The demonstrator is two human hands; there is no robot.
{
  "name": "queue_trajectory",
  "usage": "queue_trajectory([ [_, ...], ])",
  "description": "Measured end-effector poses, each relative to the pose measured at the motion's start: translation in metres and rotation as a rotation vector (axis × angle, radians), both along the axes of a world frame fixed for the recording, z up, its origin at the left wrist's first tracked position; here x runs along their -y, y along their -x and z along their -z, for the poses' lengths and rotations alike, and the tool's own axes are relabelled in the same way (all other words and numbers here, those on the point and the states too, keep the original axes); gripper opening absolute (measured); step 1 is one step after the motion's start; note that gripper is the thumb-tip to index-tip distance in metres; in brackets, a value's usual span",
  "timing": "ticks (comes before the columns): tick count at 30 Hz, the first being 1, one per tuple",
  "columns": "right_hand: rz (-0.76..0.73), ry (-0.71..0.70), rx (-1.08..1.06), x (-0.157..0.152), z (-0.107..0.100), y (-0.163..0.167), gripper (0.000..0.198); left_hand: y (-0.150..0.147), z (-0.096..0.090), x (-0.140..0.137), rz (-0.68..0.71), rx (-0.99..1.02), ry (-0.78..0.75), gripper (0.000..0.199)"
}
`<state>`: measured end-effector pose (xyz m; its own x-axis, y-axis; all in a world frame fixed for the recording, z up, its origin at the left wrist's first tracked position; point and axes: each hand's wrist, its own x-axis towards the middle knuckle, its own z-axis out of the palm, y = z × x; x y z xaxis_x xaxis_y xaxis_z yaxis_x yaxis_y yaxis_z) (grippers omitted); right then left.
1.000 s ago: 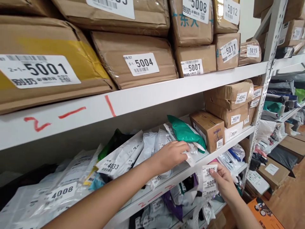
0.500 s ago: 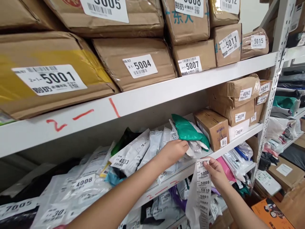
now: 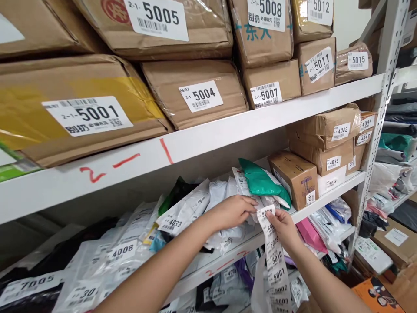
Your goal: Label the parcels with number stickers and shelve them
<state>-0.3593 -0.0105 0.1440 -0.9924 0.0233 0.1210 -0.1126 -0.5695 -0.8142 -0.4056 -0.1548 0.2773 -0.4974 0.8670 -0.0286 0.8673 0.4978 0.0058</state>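
Lying behind label strip (image 3: 276, 256): green parcel (image 3: 263, 181)

- A parcel storeroom, by its racking and numbered packages
- White metal shelf beam (image 3: 208, 141) marked 2-1 in red
- Taped cardboard boxes (image 3: 169, 95) bearing barcode labels
- Plastic mailing bags (image 3: 192, 204) crowding the level below
- Strip of numbered labels (image 3: 275, 256)
- More laden shelves beyond the perforated upright (image 3: 380, 130)

White paper label strip (image 3: 276, 261), printed in black with numbers including 5009, 5010 and 5001, hanging lengthwise before the shelf (image 3: 339, 192), top tilted leftward.
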Motion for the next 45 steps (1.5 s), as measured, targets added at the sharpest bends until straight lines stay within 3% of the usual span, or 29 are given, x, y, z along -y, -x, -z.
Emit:
queue_trajectory([
  [2,0.025,-0.077,0.018,0.006,-0.002,0.008,0.060,0.001,-0.011,0.003,-0.045,0.162,-0.059,0.033],
  [4,0.056,-0.153,0.038,0.012,-0.002,0.014,0.063,-0.002,-0.013,0.001,-0.148,0.194,-0.103,0.031],
  [7,0.128,-0.235,0.048,0.017,0.000,0.018,0.064,-0.008,-0.008,-0.006,-0.301,0.083,-0.098,0.027],
  [10,0.088,-0.245,0.057,0.016,0.002,0.016,0.061,-0.012,-0.001,-0.012,-0.341,-0.041,0.007,0.015],
  [13,-0.009,-0.198,0.073,0.012,0.003,0.012,0.057,-0.014,0.007,-0.016,-0.323,-0.222,0.158,0.016],
  [18,0.046,-0.162,0.183,0.012,0.008,0.006,0.063,-0.010,0.023,-0.019,-0.214,-0.424,0.319,0.022],
  [25,0.028,-0.041,0.205,0.013,0.016,-0.019,0.060,-0.005,0.037,-0.010,-0.209,-0.439,0.214,0.015],
  [29,0.201,-0.057,0.222,0.010,0.025,-0.024,0.068,-0.003,0.042,-0.004,-0.189,-0.442,0.170,0.013],
  [33,0.320,-0.012,0.232,0.004,0.033,-0.028,0.067,-0.003,0.037,-0.005,-0.180,-0.412,0.176,0.013],
  [39,0.290,-0.067,0.187,-0.007,0.036,-0.036,0.054,-0.009,0.017,-0.010,-0.271,-0.290,0.156,0.018],
  [45,0.273,-0.067,0.138,-0.019,0.042,-0.034,0.048,-0.015,0.013,-0.004,-0.144,-0.229,0.135,0.025],
])
